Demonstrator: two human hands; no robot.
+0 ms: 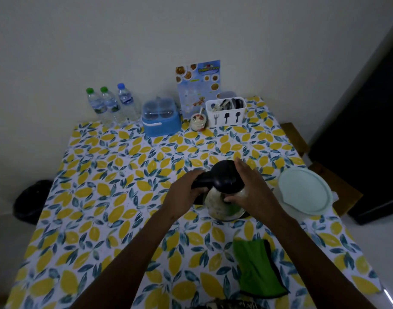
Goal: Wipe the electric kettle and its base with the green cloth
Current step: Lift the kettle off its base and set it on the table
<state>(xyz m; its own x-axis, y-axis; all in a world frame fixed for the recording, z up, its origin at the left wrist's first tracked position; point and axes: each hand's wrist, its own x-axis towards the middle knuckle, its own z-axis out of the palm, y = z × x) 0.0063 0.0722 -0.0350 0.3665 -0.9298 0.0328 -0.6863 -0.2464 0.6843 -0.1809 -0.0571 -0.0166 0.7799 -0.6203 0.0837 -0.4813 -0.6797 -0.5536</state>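
The electric kettle (222, 197) stands in the middle of the table, with a black lid, a black handle and a shiny steel body. Its base is hidden under it. My left hand (183, 194) is wrapped around the black handle on the kettle's left side. My right hand (252, 192) clasps the kettle's right side, thumb across the steel body and fingers by the lid. The green cloth (256, 267), edged in black, lies flat on the tablecloth near the front edge, to the right of my arms and apart from both hands.
A pale round lidded container (304, 190) sits right of the kettle. Along the back wall stand three water bottles (112, 104), a blue box (161, 118), a small jar (198, 122), a cutlery holder (225, 112) and a menu card (196, 85). A dark bin (31, 200) is on the floor left.
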